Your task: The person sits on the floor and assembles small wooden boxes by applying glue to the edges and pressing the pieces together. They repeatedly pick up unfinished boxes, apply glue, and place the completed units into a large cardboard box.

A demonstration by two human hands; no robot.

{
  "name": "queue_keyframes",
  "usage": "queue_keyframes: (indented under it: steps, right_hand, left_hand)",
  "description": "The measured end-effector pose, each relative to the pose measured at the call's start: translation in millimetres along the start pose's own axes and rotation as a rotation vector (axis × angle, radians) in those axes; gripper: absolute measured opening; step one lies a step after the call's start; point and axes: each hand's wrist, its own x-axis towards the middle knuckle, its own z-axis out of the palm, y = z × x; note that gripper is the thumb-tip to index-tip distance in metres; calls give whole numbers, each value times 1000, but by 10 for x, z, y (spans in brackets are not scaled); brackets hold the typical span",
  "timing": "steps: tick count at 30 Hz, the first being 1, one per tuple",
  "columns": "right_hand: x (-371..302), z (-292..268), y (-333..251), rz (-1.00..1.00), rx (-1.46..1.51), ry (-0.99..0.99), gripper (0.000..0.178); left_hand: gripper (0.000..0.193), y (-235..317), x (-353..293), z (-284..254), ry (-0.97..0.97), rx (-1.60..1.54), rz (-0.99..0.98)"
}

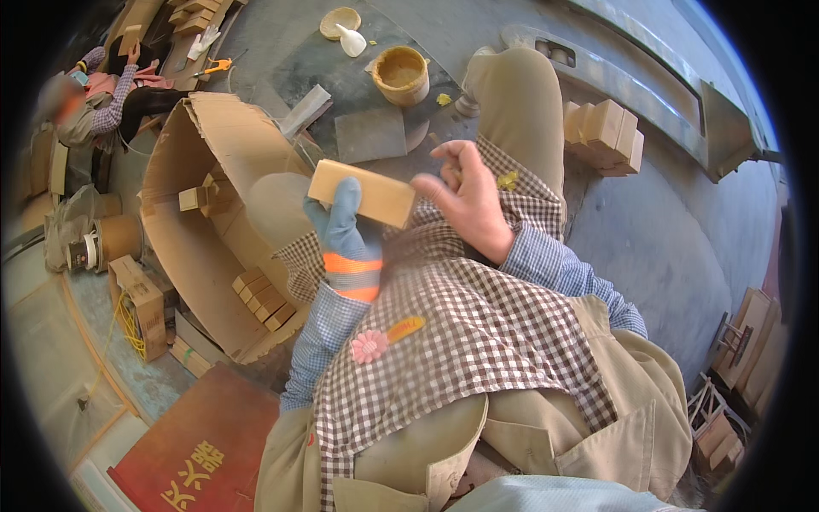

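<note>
My left hand [345,224], in a blue-grey glove with an orange band, is closed around a pale rectangular wooden block [363,192] above my lap. The thumb lies across the block's face, and the fingers behind it are partly hidden. At the block's right end is my bare right hand [472,198]. Its thumb is at or very near the edge; I cannot tell whether it touches. The other fingers are bent and apart, with nothing held in them. Beyond the hands stands a tub of tan paste [401,77].
An open cardboard box [183,282] with several wooden blocks inside stands at my left. Stacked blocks [606,136] sit right of my knee. A grey flat plate [371,135] and a white scoop-like bottle [351,40] lie ahead. A red box [205,435] is lower left. Another person [107,107] works upper left.
</note>
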Motion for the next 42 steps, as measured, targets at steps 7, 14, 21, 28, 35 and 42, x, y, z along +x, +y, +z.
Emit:
queue_keyframes:
  steps: [7, 14, 21, 28, 35, 42]
  right_hand:
    - [415, 278, 280, -415, -490, -237, 19]
    - [980, 770, 398, -520, -1002, -614, 44]
    - [999, 653, 452, -543, -743, -476, 35]
    - [607, 84, -358, -988, -417, -526, 51]
    - [545, 130, -578, -1325, -515, -877, 49]
    - [523, 11, -511, -1290, -447, -896, 47]
  left_hand:
    - [61, 156, 163, -214, 158, -109, 30]
    - [31, 416, 283, -431, 151, -110, 67]
    - [36, 520, 351, -616, 14, -190, -55]
    - [44, 402, 429, -770, -205, -289, -293]
    - [49, 19, 441, -694, -730, 211, -112]
    - [47, -43, 297, -668, -413, -481, -678]
